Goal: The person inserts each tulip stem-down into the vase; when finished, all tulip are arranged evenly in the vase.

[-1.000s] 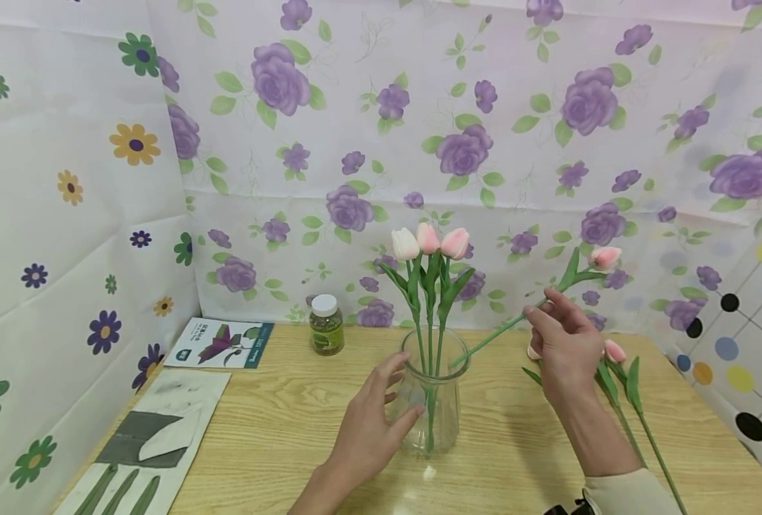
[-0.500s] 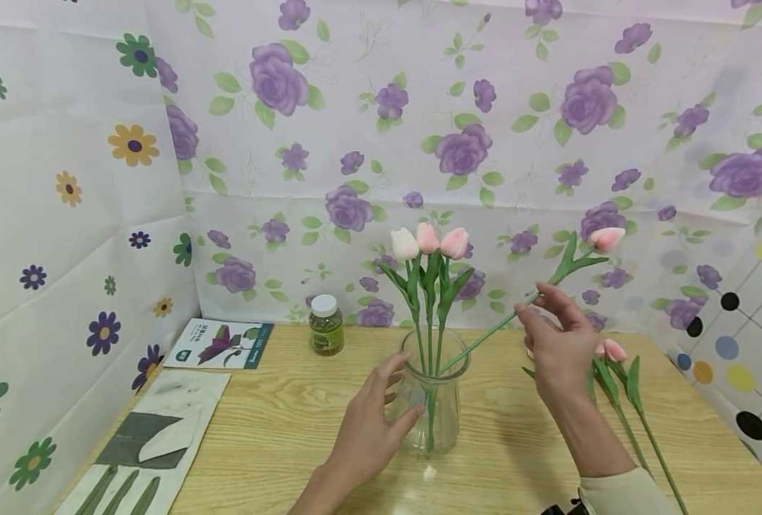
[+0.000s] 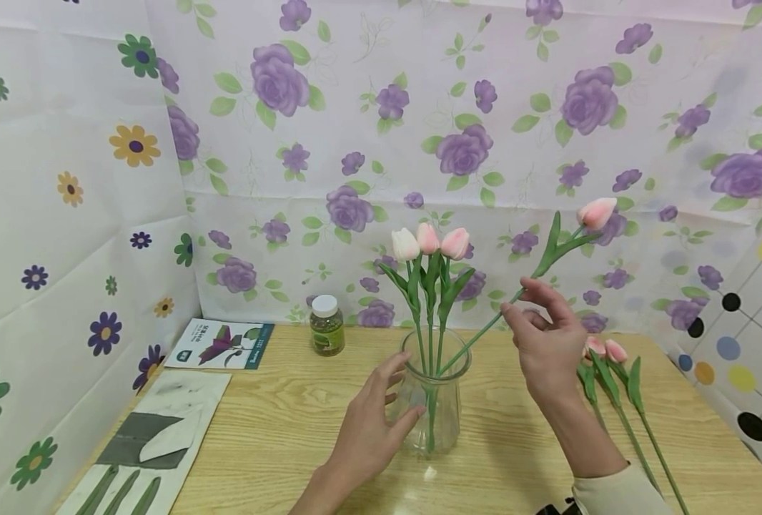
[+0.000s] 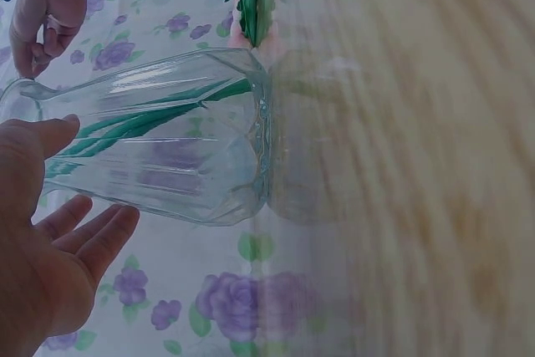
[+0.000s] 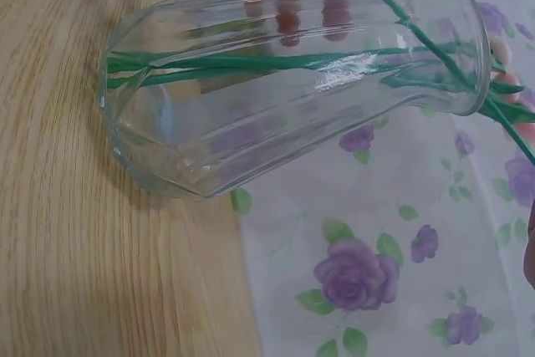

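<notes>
A clear glass vase (image 3: pixel 447 418) stands upright on the wooden table, holding three artificial tulips (image 3: pixel 428 286), one white and two pink. My left hand (image 3: pixel 369 422) cups its left side, thumb in front and fingers behind; those fingers (image 5: pixel 288 27) also show through the glass in the right wrist view. Between thumb and fingertips, my right hand (image 3: pixel 551 350) pinches the stem of another pink tulip (image 3: pixel 597 214). That stem slants down to the left, its lower end (image 5: pixel 401 12) just inside the vase mouth. The bloom points up to the right.
More pink tulips (image 3: pixel 615 350) lie on the table (image 3: pixel 278 429) at the right, partly behind the right forearm. A white-capped jar (image 3: pixel 327 336) stands behind left. A booklet (image 3: pixel 220 343) and a printed sheet (image 3: pixel 149 443) lie along the left edge. Flowered cloth (image 3: pixel 355 107) walls the back.
My right hand has moved left, tilting the held tulip more upright and bringing its stem end from the rim into the vase mouth. The left hand and vase stay put.
</notes>
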Demonstrator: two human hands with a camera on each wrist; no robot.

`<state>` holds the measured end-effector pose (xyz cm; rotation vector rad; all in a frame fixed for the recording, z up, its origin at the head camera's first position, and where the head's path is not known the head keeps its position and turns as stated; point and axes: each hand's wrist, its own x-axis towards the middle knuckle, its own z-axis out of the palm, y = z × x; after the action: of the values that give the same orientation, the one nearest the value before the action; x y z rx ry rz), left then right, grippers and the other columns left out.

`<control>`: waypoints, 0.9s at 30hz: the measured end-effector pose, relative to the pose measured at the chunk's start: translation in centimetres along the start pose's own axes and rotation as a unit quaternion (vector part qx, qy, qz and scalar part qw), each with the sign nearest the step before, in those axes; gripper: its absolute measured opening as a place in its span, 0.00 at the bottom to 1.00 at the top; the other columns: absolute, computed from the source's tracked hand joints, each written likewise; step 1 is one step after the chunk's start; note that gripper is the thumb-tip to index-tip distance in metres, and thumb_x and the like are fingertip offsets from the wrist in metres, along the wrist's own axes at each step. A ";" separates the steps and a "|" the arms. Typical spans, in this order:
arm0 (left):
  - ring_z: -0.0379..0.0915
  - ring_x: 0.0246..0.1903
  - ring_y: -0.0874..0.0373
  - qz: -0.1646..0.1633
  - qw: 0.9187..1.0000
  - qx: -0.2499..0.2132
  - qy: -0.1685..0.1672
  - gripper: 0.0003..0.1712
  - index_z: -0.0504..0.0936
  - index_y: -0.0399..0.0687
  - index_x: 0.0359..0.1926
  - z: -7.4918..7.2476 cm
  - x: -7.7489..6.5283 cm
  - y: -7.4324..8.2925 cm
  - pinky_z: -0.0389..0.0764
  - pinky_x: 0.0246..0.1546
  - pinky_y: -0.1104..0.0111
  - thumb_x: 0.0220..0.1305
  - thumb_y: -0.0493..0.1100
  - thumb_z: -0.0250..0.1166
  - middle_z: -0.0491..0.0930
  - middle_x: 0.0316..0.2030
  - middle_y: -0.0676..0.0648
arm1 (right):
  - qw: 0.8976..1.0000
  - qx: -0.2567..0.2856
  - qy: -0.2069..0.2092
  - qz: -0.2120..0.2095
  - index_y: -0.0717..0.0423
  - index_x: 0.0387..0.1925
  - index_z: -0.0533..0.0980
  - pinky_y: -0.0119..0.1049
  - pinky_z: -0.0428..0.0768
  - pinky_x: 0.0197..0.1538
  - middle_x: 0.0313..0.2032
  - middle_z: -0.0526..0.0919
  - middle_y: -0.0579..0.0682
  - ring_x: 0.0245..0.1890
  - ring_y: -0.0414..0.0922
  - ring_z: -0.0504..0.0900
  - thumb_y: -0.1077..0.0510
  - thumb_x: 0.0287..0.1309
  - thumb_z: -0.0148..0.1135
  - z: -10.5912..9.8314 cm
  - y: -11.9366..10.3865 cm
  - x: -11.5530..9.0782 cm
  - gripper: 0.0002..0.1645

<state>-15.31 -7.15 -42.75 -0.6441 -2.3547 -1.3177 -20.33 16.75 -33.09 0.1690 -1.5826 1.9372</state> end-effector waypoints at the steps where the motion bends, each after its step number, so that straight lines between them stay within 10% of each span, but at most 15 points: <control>1: 0.80 0.65 0.45 0.000 1.000 0.000 0.000 0.46 0.59 0.63 0.79 0.0 0.0 0.0 0.90 0.56 0.56 0.68 0.40 0.74 0.72 0.73 0.46 | 1.000 -0.002 -0.004 -0.005 0.61 0.57 0.84 0.27 0.66 0.19 0.44 0.80 0.50 0.20 0.35 0.73 0.76 0.60 0.70 0.1 0.0 0.0 0.23; 27: 0.80 0.64 0.45 0.008 1.000 0.003 0.001 0.48 0.58 0.65 0.80 0.0 0.0 0.0 0.91 0.55 0.56 0.67 0.39 0.75 0.71 0.73 0.47 | 0.992 -0.060 -0.101 -0.051 0.62 0.54 0.84 0.35 0.61 0.16 0.44 0.81 0.47 0.18 0.35 0.72 0.78 0.59 0.68 1.7 1.5 -2.0 0.22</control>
<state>-15.31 -7.18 -42.74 -0.6572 -2.3462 -1.3041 -20.03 14.34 -34.85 0.3984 -1.7788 1.7877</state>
